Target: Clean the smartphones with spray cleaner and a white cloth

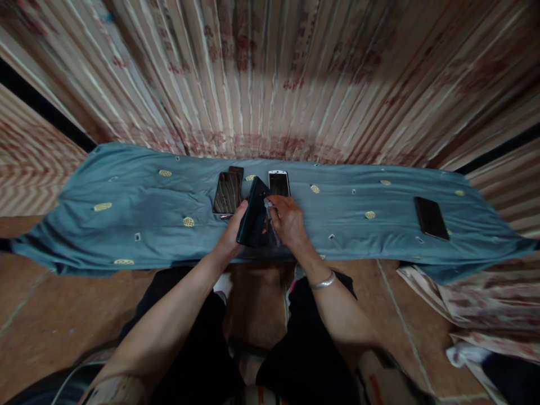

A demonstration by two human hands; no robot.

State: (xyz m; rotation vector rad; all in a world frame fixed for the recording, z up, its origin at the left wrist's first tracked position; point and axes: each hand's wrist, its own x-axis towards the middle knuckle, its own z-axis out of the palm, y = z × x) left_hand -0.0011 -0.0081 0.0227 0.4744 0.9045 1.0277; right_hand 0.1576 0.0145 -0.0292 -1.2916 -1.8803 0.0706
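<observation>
My left hand point(233, 229) grips a dark smartphone point(252, 216) along its left side, tilted above the bench, with a glossy blue-black face toward me. My right hand point(289, 220) pinches a thin pale cloth or tissue point(270, 211) against the upper right edge of that phone. Its exact kind is hard to make out. Just behind, a white phone point(279, 183) with a dark screen lies on the cover, partly hidden by my right hand. Left of the held phone rests a black phone point(226, 192), overlapping another dark phone point(237, 170).
A blue patterned cloth point(329, 219) covers the long narrow bench. Another dark phone point(431, 217) lies toward its right end. Striped curtains point(270, 84) hang directly behind. The tiled floor point(392, 304) shows in front, and my knees are close to the bench's front edge.
</observation>
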